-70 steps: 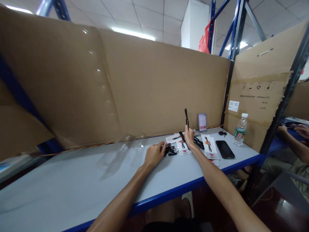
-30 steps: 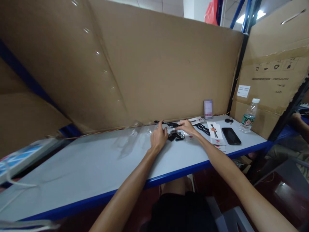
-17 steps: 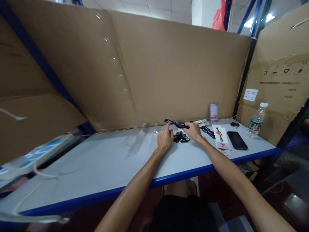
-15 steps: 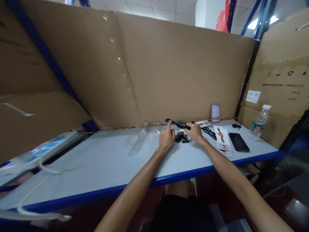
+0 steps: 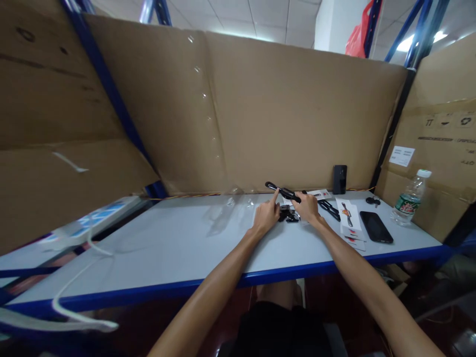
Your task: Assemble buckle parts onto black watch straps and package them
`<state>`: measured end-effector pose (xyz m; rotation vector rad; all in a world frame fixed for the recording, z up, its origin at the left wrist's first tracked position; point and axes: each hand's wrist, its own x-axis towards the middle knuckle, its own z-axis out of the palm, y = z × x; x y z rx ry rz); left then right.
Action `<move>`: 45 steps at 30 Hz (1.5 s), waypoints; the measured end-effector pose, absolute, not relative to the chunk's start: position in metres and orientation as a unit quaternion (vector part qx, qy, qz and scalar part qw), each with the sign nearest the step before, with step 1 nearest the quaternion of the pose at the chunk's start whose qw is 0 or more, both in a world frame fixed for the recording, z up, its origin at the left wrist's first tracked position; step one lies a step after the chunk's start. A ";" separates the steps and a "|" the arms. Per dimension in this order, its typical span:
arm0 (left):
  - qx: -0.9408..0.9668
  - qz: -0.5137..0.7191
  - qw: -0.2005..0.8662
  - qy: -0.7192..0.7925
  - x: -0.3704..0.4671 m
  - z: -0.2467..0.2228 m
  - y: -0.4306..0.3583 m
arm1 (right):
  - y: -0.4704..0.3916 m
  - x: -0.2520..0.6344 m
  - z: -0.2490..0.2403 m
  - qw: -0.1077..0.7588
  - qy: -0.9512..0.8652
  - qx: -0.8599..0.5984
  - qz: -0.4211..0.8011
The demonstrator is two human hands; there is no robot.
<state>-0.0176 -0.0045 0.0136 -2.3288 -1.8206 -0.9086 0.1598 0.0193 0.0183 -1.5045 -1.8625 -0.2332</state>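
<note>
A long black tool point(image 5: 285, 192) with a looped end is held above the table, tilted down to the right. My right hand point(image 5: 308, 207) is closed round its right end. With the index finger stretched out, my left hand point(image 5: 266, 214) touches the tool near its looped left part; the other fingers are curled. Small black parts point(image 5: 289, 214) lie on the table between my hands. Just right of my right hand is another black looped piece point(image 5: 329, 210). Printed cards point(image 5: 348, 215) with a picture of a tool lie further right.
A black phone point(image 5: 375, 227) lies on the grey table point(image 5: 163, 243), another phone point(image 5: 339, 179) leans on the cardboard wall point(image 5: 297, 114). Keys point(image 5: 373, 201) and a water bottle point(image 5: 409, 198) stand right. Clear plastic bags point(image 5: 226, 203) lie left of my hands; a power strip point(image 5: 92, 220) is far left.
The camera view has shifted, so the whole scene sits further right. The upright phone's screen now looks dark. The hold on the black tool looks unchanged.
</note>
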 end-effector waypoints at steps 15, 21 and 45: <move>-0.721 -0.279 0.056 -0.632 -0.020 0.013 -0.001 | 0.014 0.160 0.023 0.370 -0.725 -0.575 -0.085; -0.690 -0.298 0.033 -0.659 -0.023 0.018 0.000 | 0.015 0.163 0.027 0.403 -0.682 -0.603 -0.094; -0.721 -0.223 0.026 -0.656 -0.026 0.012 0.005 | 0.014 0.163 0.028 0.206 -0.686 -0.696 -0.045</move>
